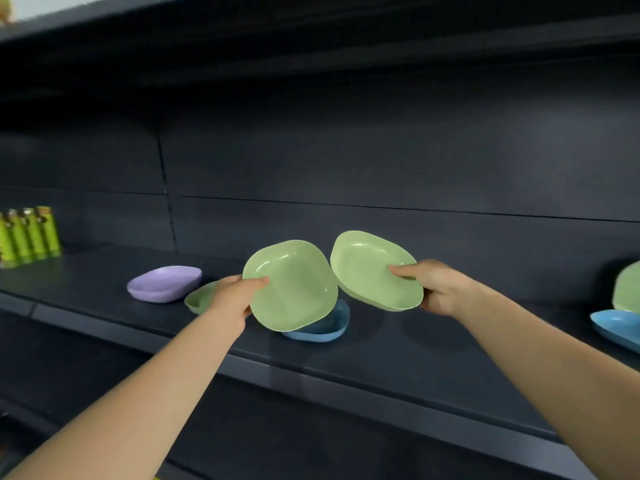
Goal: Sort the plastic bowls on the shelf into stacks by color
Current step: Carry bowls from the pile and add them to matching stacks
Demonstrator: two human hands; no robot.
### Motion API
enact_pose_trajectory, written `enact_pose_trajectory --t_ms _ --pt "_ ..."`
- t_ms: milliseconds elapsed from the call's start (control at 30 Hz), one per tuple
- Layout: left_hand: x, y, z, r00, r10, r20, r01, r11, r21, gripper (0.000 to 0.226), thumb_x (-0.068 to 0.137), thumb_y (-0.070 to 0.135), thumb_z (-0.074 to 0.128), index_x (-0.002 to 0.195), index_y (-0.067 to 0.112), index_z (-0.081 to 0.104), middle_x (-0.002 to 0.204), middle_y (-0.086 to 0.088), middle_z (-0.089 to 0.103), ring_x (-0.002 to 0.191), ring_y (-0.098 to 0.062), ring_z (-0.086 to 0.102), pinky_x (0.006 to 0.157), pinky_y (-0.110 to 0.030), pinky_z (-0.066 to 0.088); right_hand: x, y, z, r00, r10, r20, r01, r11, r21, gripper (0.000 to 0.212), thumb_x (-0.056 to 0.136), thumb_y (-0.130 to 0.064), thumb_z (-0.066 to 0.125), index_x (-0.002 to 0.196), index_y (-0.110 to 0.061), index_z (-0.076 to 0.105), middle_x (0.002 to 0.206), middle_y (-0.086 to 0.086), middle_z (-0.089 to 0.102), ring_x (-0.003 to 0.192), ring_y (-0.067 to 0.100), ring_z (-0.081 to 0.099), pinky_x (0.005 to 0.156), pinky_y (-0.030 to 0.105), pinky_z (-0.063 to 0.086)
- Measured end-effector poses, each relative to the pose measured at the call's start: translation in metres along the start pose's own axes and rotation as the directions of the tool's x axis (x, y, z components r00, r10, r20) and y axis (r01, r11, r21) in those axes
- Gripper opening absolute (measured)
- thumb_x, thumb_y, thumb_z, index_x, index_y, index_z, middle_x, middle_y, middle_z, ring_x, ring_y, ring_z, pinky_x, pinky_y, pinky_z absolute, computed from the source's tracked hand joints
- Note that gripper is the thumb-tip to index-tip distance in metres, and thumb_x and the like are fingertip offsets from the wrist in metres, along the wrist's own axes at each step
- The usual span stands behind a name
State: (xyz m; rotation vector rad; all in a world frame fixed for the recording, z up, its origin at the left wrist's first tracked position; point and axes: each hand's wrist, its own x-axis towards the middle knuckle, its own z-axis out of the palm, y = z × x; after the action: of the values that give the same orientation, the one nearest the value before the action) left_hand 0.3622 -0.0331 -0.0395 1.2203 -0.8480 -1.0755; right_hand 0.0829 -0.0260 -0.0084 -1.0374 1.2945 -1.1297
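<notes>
Dark shelf (398, 358): left hand (230, 296) and right hand (438, 289) each pinch a green bowl (294, 289) above the blue bowl (325, 327); purple bowl (164, 284) left of it; no stacks yet, sorting barely begun

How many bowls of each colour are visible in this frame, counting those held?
Green: 4 — one in the left hand, one in the right hand, one behind the left hand, one at the right edge
Blue: 2
Purple: 1
Total: 7
</notes>
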Motion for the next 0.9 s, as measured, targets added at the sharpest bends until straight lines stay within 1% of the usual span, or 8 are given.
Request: enact_pose_trajectory --t_ms 167,267,300,400,533,633,800,900 --pt "0.035 0.018 -0.056 0.997 0.006 -0.073 -0.001 0.998 0.065 0.016 0.085 0.004 0.065 0.098 0.008 0.056 0.102 -0.017 0.061 0.087 -0.032 0.059 0.065 -0.033 0.048 0.019 -0.004 0.074 0.997 -0.027 0.079 0.029 0.999 -0.023 0.028 0.090 -0.006 0.061 0.116 0.002 0.057 0.106 0.014 0.066 0.091 0.027 0.065 0.070 0.035 0.054" --pt "0.052 0.024 -0.076 0.994 0.023 -0.102 -0.014 0.996 0.092 0.015 0.082 0.001 0.068 0.081 0.009 0.056 0.097 -0.014 0.062 0.088 -0.031 0.058 0.076 -0.035 0.049 0.035 -0.007 0.106 0.994 -0.028 0.103 0.033 0.998 -0.052 0.029 0.090 -0.006 0.061 0.117 0.002 0.057 0.109 0.016 0.066 0.089 0.027 0.066 0.067 0.035 0.054" --pt "0.058 0.026 -0.082 0.996 0.027 -0.090 -0.017 0.994 0.108 0.014 0.081 0.001 0.069 0.080 0.009 0.057 0.097 -0.014 0.062 0.089 -0.031 0.059 0.080 -0.035 0.049 0.041 -0.008 0.115 0.993 -0.030 0.110 0.037 0.997 -0.061 0.029 0.090 -0.006 0.061 0.117 0.003 0.057 0.110 0.017 0.066 0.089 0.027 0.066 0.066 0.035 0.054" --pt "0.079 0.031 -0.097 0.999 0.026 -0.042 -0.017 0.979 0.204 0.017 0.080 0.003 0.071 0.095 0.005 0.064 0.095 -0.013 0.065 0.093 -0.030 0.061 0.089 -0.037 0.049 0.059 -0.012 0.136 0.994 -0.050 0.098 0.056 0.996 -0.063 0.027 0.091 -0.004 0.059 0.117 0.004 0.057 0.110 0.018 0.065 0.089 0.028 0.065 0.068 0.034 0.054" --pt "0.117 0.035 -0.112 1.000 -0.010 0.012 0.006 0.953 0.304 0.014 0.076 0.001 0.074 0.086 0.005 0.066 0.091 -0.013 0.070 0.092 -0.031 0.067 0.090 -0.041 0.052 0.087 -0.016 0.158 0.996 -0.049 0.072 0.054 0.995 -0.078 0.027 0.090 -0.003 0.059 0.116 0.004 0.057 0.109 0.017 0.066 0.097 0.031 0.065 0.078 0.037 0.054" --pt "0.158 0.034 -0.120 0.997 -0.049 0.054 0.025 0.926 0.376 0.020 0.071 0.001 0.077 0.089 0.002 0.068 0.093 -0.018 0.072 0.090 -0.033 0.069 0.090 -0.049 0.053 0.115 -0.020 0.176 0.996 -0.048 0.075 0.056 0.992 -0.117 0.025 0.090 -0.004 0.059 0.114 0.003 0.059 0.111 0.017 0.067 0.094 0.030 0.065 0.075 0.035 0.055" --pt "0.208 0.016 -0.118 0.977 -0.124 0.176 -0.003 0.809 0.588 0.029 0.070 0.005 0.078 0.096 -0.002 0.067 0.097 -0.017 0.072 0.094 -0.028 0.069 0.088 -0.039 0.053 0.160 -0.024 0.199 0.998 -0.042 0.047 0.048 0.990 -0.135 0.019 0.090 -0.004 0.059 0.109 0.001 0.060 0.106 0.016 0.068 0.091 0.029 0.066 0.072 0.035 0.054" --pt "0.224 0.010 -0.114 0.948 -0.144 0.285 -0.084 0.748 0.658 0.026 0.072 0.006 0.076 0.095 -0.003 0.068 0.094 -0.012 0.072 0.087 -0.023 0.068 0.077 -0.029 0.051 0.180 -0.027 0.211 0.999 -0.037 0.027 0.040 0.992 -0.121 0.010 0.090 -0.003 0.059 0.100 -0.001 0.061 0.098 0.013 0.068 0.084 0.026 0.066 0.069 0.034 0.053"
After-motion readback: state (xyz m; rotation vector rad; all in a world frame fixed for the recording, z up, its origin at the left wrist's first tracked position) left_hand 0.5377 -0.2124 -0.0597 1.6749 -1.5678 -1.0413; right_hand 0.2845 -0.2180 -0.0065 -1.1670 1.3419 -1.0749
